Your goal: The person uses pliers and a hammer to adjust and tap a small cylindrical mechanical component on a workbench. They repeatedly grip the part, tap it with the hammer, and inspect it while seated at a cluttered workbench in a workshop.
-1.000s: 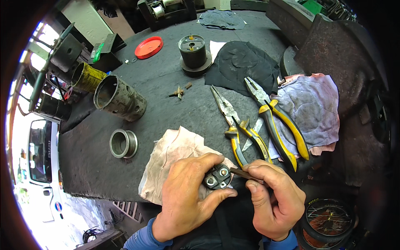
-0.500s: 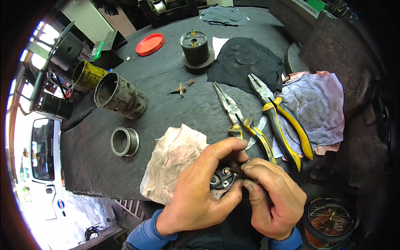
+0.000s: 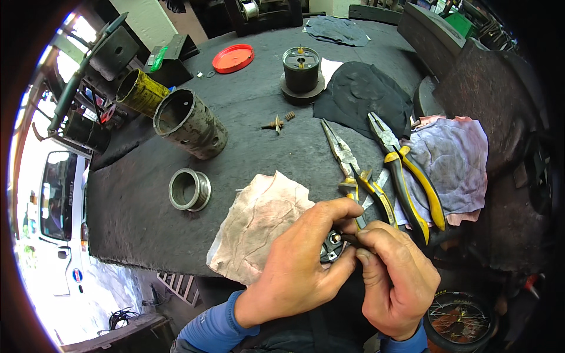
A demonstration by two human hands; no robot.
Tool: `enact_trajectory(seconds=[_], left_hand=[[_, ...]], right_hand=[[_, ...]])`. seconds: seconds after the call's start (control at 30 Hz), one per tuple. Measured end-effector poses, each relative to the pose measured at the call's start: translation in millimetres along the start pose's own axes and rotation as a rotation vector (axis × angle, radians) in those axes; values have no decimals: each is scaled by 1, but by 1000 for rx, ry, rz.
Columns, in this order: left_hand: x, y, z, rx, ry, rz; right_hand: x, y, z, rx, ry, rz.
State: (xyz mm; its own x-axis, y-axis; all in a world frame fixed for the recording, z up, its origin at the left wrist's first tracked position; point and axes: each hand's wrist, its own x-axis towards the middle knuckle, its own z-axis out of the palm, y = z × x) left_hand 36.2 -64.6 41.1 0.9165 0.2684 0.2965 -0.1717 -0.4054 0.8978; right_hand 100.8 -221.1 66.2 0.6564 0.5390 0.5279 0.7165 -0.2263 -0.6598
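At the far left, lettering was seen on the dark window of a white vehicle (image 3: 62, 253), with a round badge (image 3: 77, 275) below it. The contents of a yellow cylinder (image 3: 143, 94) could not be made out; within the grey cylinder (image 3: 197, 132) beside it, only a dark hollow was shown. A black part (image 3: 331, 254) with a metal terminal was enclosed by the curled left hand (image 3: 300, 259), right of a pale cloth (image 3: 259, 223). A dark strip (image 3: 351, 240) was pinched against it by the right hand (image 3: 403, 273). Lettering was borne by a wheel (image 3: 461, 322).
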Motion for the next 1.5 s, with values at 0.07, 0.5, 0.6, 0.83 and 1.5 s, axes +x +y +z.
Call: enact_trajectory(seconds=[0.07, 0.5, 0.6, 0.83, 1.5], left_hand=[[0, 0, 0, 13, 9, 11], [-2, -3, 3, -44, 53, -11], [-2, -2, 3, -46, 60, -17], [2, -6, 5, 134, 160, 207], [-8, -2, 11, 195, 226, 196]], right_hand=[[2, -1, 0, -14, -8, -9], [3, -1, 3, -20, 5, -8], [5, -1, 2, -27, -5, -15], [10, -2, -1, -41, -44, -4], [12, 47, -58, -627, -213, 107]])
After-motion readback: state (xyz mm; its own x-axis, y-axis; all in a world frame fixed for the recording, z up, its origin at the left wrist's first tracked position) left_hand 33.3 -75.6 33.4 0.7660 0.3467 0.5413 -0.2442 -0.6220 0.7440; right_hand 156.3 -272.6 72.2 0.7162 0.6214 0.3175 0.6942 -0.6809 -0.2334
